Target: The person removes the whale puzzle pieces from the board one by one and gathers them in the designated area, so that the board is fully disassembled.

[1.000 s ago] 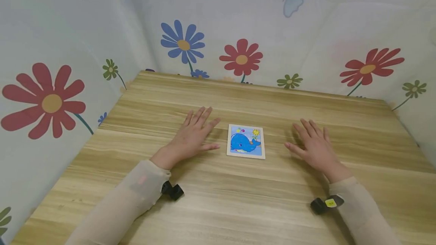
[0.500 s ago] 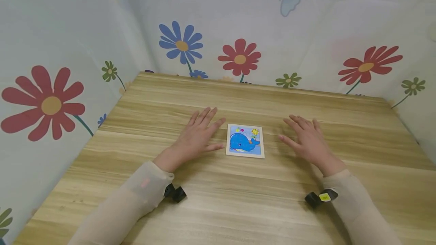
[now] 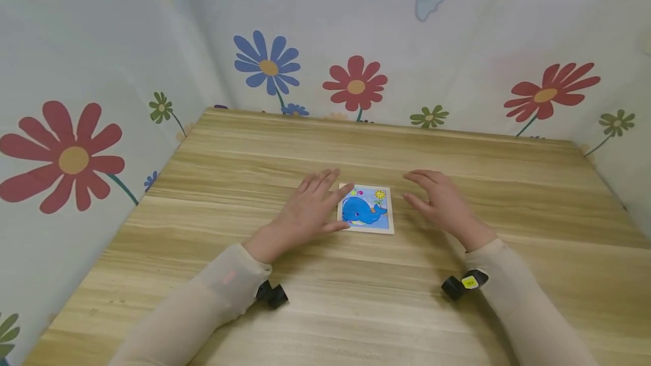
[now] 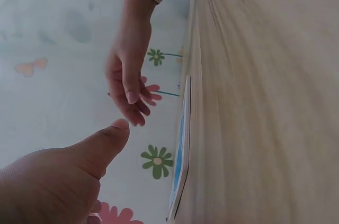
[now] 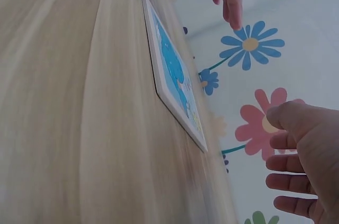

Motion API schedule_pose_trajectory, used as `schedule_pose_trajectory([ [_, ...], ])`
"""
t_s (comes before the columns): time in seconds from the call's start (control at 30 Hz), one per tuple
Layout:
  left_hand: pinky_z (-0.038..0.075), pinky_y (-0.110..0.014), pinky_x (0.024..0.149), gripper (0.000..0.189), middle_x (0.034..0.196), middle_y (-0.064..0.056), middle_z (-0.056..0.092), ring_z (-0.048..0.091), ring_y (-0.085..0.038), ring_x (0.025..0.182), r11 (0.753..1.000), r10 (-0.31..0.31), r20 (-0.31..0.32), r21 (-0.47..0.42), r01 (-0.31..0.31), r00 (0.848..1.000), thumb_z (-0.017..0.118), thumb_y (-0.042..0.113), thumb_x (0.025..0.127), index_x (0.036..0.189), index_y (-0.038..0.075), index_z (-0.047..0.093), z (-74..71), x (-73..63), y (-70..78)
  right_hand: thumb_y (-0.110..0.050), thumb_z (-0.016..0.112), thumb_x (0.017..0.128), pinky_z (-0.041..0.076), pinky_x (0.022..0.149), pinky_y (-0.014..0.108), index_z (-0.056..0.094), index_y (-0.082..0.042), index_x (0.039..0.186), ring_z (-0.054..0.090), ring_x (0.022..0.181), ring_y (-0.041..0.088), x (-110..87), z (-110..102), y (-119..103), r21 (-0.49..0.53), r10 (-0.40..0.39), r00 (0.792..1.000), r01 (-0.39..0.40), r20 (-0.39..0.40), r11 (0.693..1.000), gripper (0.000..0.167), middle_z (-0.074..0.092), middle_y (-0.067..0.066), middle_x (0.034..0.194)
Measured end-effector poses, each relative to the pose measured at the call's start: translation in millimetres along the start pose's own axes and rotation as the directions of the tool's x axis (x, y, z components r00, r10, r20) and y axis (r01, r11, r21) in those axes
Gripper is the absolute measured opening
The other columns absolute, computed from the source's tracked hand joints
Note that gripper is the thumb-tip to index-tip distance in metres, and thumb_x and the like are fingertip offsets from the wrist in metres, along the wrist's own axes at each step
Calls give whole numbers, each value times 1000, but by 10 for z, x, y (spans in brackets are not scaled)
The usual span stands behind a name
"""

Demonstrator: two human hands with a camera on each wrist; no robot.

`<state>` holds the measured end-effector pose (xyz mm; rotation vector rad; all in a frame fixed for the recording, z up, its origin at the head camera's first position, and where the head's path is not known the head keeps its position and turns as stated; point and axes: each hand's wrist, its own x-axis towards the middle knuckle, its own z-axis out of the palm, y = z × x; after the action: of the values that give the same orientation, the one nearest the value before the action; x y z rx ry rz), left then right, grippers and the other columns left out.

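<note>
A square whale picture puzzle with a pale wooden frame lies flat on the table. It shows a blue whale and a yellow flower. My left hand hovers over its left edge, thumb and index finger in front of the picture, holding nothing. In the left wrist view the puzzle appears edge-on, apart from the thumb. To the right of the puzzle, my right hand is in the air with fingers slightly bent and nothing in them. The right wrist view shows the puzzle apart from that hand.
The wood-grain table stands against a white cloth backdrop printed with flowers and a butterfly. Small black cameras are strapped to the left wrist and the right wrist.
Both hands have moved inward toward the puzzle, the left now overlapping its edge in the head view. The right fingers have turned more to the left. The puzzle stays in place on the table.
</note>
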<state>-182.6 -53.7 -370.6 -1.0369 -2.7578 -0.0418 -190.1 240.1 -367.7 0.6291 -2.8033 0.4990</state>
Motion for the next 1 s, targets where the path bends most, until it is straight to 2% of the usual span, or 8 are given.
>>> schedule_pose_trajectory([
  [0.27,26,-49,118,70,158,-11,27,26,-31,146,1000,11,36,2,-11,999,55,61,88,148,28,38,17,19,71,-25,62,94,42,103,53,61,-5,126,53,122,37,128,84,-83,37,2,1000,-3,17,999,39,60,19,128],
  [0.43,26,-49,117,69,158,-12,29,28,-32,145,999,41,20,2,-41,999,54,60,89,148,26,39,59,29,90,-25,62,93,45,100,52,62,-5,125,55,119,35,194,112,-176,49,1,999,-3,42,999,37,62,18,126],
  [0.6,26,-48,118,67,158,-13,28,29,-32,145,998,65,42,-11,-64,997,51,59,91,148,24,39,100,31,122,-24,64,93,49,96,51,63,-5,124,59,112,34,259,156,-257,71,9,997,-15,77,997,37,63,17,125],
  [0.8,27,-48,117,65,157,-13,30,30,-32,144,996,88,81,-7,-88,993,49,58,93,148,24,39,142,31,171,-22,64,92,53,86,46,64,-3,120,63,99,30,311,248,-294,79,-25,998,21,59,997,34,66,16,116],
  [1.0,32,-48,114,65,153,-12,38,37,-31,140,993,116,94,24,-119,989,49,59,93,145,21,43,177,31,223,-23,65,91,53,84,43,67,-5,117,62,96,26,348,321,-322,94,-30,998,25,53,995,32,67,12,111],
])
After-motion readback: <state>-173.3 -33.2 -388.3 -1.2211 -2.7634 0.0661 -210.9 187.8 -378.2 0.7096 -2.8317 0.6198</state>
